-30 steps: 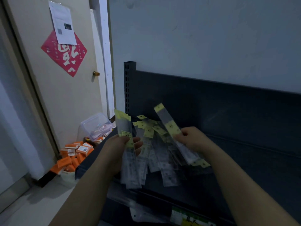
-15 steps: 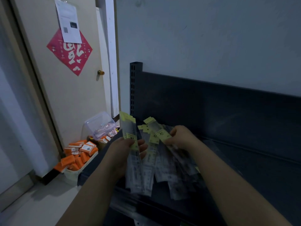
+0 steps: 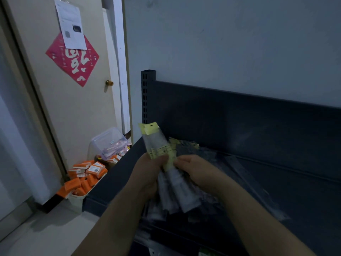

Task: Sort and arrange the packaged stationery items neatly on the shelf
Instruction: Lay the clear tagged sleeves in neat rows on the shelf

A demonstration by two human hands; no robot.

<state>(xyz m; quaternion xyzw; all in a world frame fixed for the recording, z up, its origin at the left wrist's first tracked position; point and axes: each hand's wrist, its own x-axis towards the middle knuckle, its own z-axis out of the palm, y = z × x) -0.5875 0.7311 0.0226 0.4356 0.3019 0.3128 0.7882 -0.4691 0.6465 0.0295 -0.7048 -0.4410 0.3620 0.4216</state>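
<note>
Fingers (image 3: pixel 160 159) of my left hand (image 3: pixel 147 174) clamp a gathered bundle of packaged stationery items (image 3: pixel 156 143) upright, yellow header cards on top. My right hand (image 3: pixel 201 172) pinches the same bundle, probably to square its edges. The bundle is above the shelf (image 3: pixel 276 191), near its left end; loose packets (image 3: pixel 186 144) lie behind. Beyond that end, on the floor: orange boxes (image 3: pixel 86 174), a clear container (image 3: pixel 108 143), then a door (image 3: pixel 83 108).

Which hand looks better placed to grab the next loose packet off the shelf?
Probably right. The right hand sits beside the loose packets on the shelf; the left hand grips the whole bundle.
</note>
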